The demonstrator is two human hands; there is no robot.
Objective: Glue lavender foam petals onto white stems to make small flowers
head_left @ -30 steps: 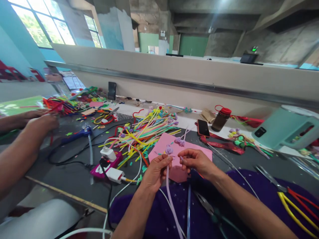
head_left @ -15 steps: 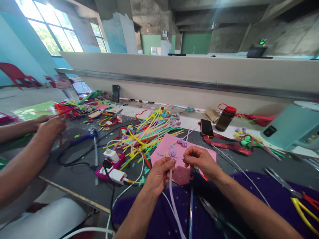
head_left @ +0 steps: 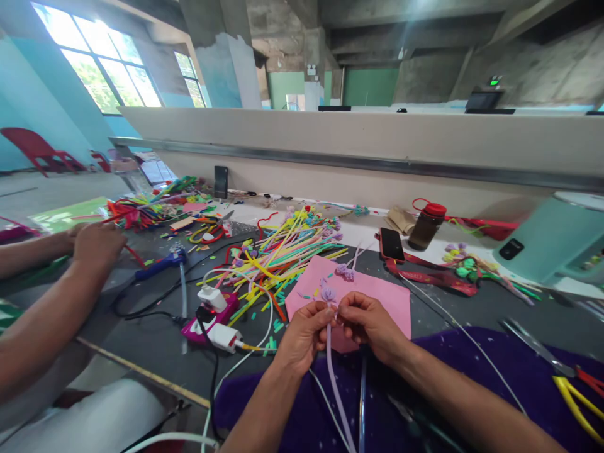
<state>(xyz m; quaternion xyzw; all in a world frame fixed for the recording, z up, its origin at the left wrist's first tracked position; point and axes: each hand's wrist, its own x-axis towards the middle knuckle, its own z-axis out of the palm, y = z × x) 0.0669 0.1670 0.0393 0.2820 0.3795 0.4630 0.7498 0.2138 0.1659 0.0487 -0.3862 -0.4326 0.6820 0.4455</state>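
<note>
A purple flower of fuzzy stems [head_left: 328,294] stands upright over the pink sheet [head_left: 377,296], its long lilac stem [head_left: 334,377] hanging down toward the lap. My left hand [head_left: 306,333] is closed round the stem just below the bloom. My right hand [head_left: 368,321] meets it from the right, thumb and fingertips pinched against the stem's side; whatever they grip is too small to make out. Another small purple flower [head_left: 346,272] lies on the sheet's upper part.
Colourful fuzzy stems [head_left: 292,245] lie left of the sheet. A power strip [head_left: 212,321], glue gun [head_left: 158,264], phone [head_left: 391,244], bottle [head_left: 427,225] and pliers [head_left: 542,352] surround the work area. Another person's hands [head_left: 97,242] work at the left.
My right hand has moved left and slightly down, closing the gap to my left hand at the stem. The view has shifted slightly. The other person's hands have moved a little.
</note>
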